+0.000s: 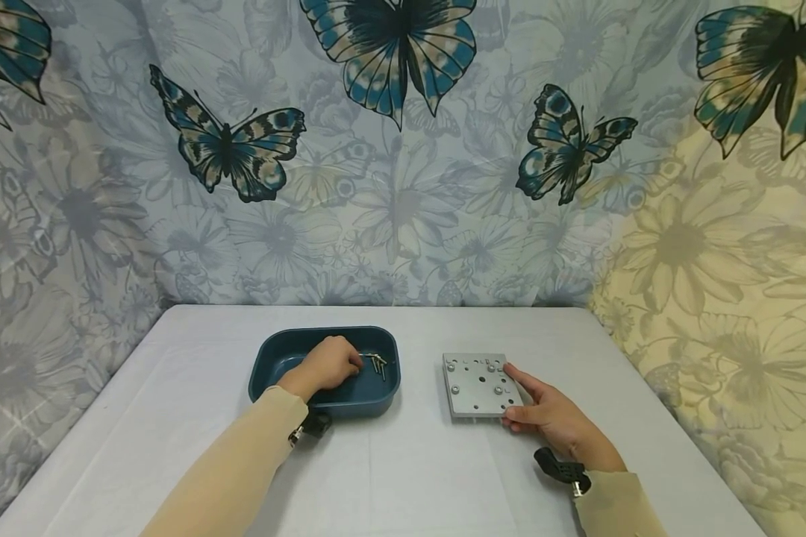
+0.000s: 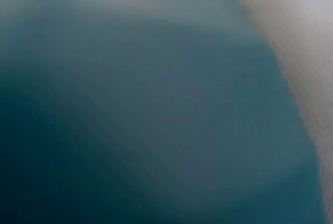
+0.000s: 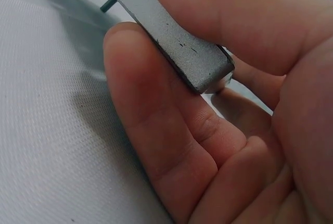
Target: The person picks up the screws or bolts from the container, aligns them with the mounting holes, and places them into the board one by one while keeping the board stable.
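Observation:
My left hand reaches down into a dark blue tray, its fingers bent toward the tray floor. Several small brass-coloured screws lie just right of its fingertips. Whether those fingertips pinch anything is hidden. The left wrist view is a blur of the tray's inside. At its right corner, my right hand grips a square silver metal plate with holes and several bolts seated in its face. In the right wrist view, threaded bolt ends stick out beneath the plate, and fingers support its underside.
A white cloth covers the table. The tray stands left of the plate, with a strip of cloth between them. Patterned butterfly fabric hangs behind the table and along both sides.

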`<state>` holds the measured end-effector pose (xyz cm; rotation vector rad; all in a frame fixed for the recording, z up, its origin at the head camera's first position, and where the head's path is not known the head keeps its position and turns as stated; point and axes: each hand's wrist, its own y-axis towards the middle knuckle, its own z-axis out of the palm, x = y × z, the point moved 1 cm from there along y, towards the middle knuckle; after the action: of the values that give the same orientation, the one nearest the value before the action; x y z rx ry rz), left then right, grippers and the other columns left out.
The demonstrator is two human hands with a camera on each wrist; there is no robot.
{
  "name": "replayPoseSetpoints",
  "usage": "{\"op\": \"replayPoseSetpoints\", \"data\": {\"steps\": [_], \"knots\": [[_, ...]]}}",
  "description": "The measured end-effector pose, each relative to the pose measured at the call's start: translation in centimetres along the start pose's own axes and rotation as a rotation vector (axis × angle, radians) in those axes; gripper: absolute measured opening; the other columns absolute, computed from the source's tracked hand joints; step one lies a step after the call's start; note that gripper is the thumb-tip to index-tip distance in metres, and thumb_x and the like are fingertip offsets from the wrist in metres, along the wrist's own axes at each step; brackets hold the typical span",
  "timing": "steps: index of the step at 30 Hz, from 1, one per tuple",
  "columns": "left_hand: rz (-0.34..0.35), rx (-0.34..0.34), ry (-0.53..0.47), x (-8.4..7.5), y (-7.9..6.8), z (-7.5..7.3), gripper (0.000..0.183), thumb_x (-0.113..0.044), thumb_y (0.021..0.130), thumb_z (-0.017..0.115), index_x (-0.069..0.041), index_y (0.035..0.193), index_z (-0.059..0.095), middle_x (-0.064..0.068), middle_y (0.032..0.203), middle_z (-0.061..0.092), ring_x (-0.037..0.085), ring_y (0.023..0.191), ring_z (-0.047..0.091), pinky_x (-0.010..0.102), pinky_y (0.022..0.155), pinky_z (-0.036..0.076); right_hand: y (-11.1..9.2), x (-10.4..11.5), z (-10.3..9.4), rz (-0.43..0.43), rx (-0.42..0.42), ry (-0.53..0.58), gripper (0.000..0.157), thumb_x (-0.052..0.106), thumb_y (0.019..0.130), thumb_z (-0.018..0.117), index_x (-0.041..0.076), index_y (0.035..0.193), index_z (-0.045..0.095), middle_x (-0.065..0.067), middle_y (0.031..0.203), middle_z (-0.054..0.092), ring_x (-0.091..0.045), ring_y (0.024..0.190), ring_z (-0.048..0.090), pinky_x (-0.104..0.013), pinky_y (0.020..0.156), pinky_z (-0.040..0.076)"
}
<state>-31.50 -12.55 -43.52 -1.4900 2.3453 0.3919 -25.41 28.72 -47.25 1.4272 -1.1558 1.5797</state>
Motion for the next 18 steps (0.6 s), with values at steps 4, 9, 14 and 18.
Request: {"op": "replayPoseSetpoints", "data": {"steps": [4,9,14,18], "knots": [[-0.112,0.009,-0.209,0.2,-0.4,-0.5,0.014,-0.011,0.091,0.073,-0.010,0.104,0.079,-0.003,0.092,0.071,0.017,0.072,0.066,0.033,0.068,0.054,0.0,-0.1,0.0,0.000,0.001,0.003,0.096,-0.002,0.084,0.077,0.013,0.160,0.019,-0.029,0.150,0.027,-0.029,0.089,0.069,-0.034,0.073,0.058],[-0.246,0.019,-0.521,0.3,-1.0,-1.2,0.026,-0.014,0.095,0.070,-0.009,0.120,0.072,0.006,0.095,0.069,0.018,0.056,0.059,0.032,0.054,0.050,-0.1,0.0,-0.1,0.002,0.004,0.011,0.096,-0.003,0.085,0.076,0.012,0.160,0.019,-0.028,0.153,0.023,-0.029,0.089,0.068,-0.034,0.074,0.058],[-0.284,0.022,-0.690,0.6,-1.4,-1.4,0.027,-0.012,0.098,0.065,-0.005,0.124,0.068,0.012,0.098,0.070,0.017,0.058,0.057,0.031,0.055,0.051,-0.1,0.0,-0.1,-0.002,0.005,0.015,0.096,-0.003,0.085,0.076,0.012,0.160,0.018,-0.029,0.152,0.024,-0.030,0.089,0.069,-0.034,0.074,0.058],[-0.307,0.005,-0.765,0.8,-1.8,-1.6,0.025,-0.014,0.103,0.057,-0.001,0.122,0.067,0.009,0.097,0.071,0.016,0.058,0.056,0.029,0.055,0.050,0.0,0.0,0.0,0.003,0.003,0.008,0.097,-0.002,0.085,0.076,0.012,0.161,0.017,-0.028,0.152,0.024,-0.030,0.090,0.068,-0.034,0.074,0.058]]}}
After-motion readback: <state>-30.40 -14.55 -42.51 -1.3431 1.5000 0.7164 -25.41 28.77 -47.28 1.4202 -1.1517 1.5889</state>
